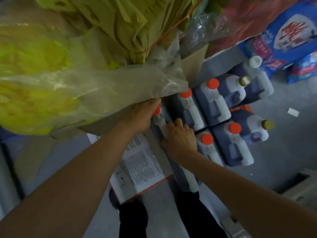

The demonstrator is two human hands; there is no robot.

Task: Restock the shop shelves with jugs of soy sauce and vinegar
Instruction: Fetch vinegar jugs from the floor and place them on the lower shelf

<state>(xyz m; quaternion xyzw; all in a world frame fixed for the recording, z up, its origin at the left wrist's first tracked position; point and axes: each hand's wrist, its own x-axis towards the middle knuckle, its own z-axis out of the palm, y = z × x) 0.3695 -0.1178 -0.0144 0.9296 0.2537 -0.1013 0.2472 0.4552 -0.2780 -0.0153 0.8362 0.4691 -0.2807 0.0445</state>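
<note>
Several dark jugs with white handles stand packed together on the floor; most carry orange caps (213,83), two carry gold caps (267,124). My left hand (143,115) curls round the neck of the nearest orange-capped jug (158,117), just under the plastic sheeting. My right hand (180,138) lies on that same jug's body and white handle, fingers bent over it. The jug's lower part is hidden by my hands and the carton beside it.
A printed cardboard carton (142,162) sits on the floor between my arms. Clear plastic sheeting (120,88) over yellow goods overhangs the jugs at the left. Blue detergent bags (289,36) are stacked at the upper right. A cardboard box (301,188) lies at the right.
</note>
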